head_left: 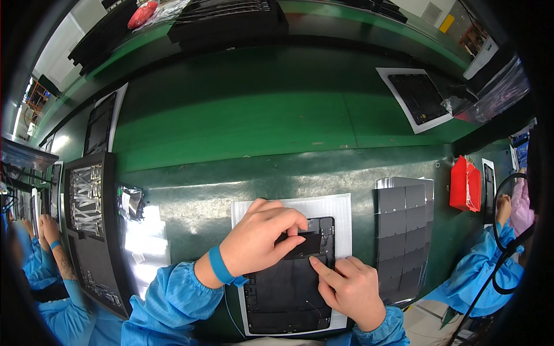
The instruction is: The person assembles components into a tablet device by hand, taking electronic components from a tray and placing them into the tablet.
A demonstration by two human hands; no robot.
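A black tablet-like housing [283, 303] lies on a white foam sheet [341, 209] right in front of me. Over its upper part my left hand [259, 236] bends in, thumb and index finger pinched at a small black rectangular sheet [307, 245]. The sheet lies at or just above the housing; its contact is partly hidden by the fingers. My right hand [352, 285] rests at the right side, its index finger stretched out and touching the housing just below that sheet. The other right fingers are loosely curled, holding nothing. A blue band circles my left wrist.
Right of the foam sheet lie sheets of dark grey rectangular pieces [401, 230], with a red bin [465, 184] beyond. At left stand a black tray of metallic strips [86, 199] and clear plastic bags [147, 236]. Another housing [416, 98] lies far right. Co-workers sit on both sides.
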